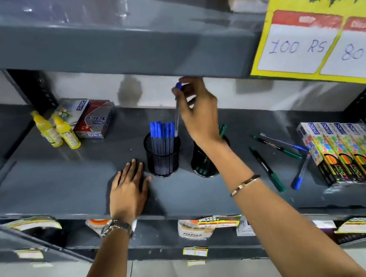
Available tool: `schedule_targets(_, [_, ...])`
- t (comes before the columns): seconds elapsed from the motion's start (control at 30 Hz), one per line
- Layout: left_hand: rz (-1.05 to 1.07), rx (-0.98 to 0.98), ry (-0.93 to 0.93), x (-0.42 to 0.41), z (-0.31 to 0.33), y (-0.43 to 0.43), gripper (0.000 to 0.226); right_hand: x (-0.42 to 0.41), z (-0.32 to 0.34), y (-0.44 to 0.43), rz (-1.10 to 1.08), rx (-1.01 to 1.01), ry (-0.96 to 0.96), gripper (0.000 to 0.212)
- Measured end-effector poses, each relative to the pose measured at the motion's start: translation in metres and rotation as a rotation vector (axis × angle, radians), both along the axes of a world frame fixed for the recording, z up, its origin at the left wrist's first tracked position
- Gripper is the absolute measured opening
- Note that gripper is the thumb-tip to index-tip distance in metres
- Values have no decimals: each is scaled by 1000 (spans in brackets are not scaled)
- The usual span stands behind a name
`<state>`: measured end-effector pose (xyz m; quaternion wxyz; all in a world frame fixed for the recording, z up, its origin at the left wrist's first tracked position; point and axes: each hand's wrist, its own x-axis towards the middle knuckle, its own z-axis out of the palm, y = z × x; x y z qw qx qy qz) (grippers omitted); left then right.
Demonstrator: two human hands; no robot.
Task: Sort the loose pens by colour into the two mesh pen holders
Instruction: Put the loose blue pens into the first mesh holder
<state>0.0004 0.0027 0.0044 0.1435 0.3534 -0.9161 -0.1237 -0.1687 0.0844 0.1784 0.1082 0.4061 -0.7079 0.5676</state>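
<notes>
Right hand (199, 109) raised close under the front lip of the upper shelf (115, 53), fingers pinched on a blue-capped pen (176, 113), clear barrel hanging near-upright, tip just above the rim of the left mesh holder (163, 158). That holder round, black, perforated, packed with blue-capped pens. Second mesh holder (201, 164) just beside it, partly hidden by the forearm, green caps showing. Left hand (128, 187) flat on the smooth grey metal shelf (62, 171), fingers spread and loose, near the left holder. Loose pens (275, 152), green and blue, scattered right of the holders, short of the glossy boxes (352, 152). Yellow bottles (56, 129) well left, bare shelf between.
</notes>
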Motion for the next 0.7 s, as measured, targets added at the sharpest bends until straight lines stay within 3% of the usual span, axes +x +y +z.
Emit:
schedule_targets(0.2, [-1, 5, 2, 0, 1, 0, 61, 7, -36, -13, 78, 289, -53, 17])
schedule_targets(0.37, [-7, -6, -11, 1, 1, 0, 60, 13, -49, -17, 22, 506, 12, 12])
schedule_targets(0.53, [-14, -13, -10, 2, 0, -1, 59, 15, -58, -14, -125, 608, 231, 21])
schedule_targets(0.7, [-20, -37, -3, 0, -2, -1, 59, 16, -57, -4, -199, 614, 236, 21])
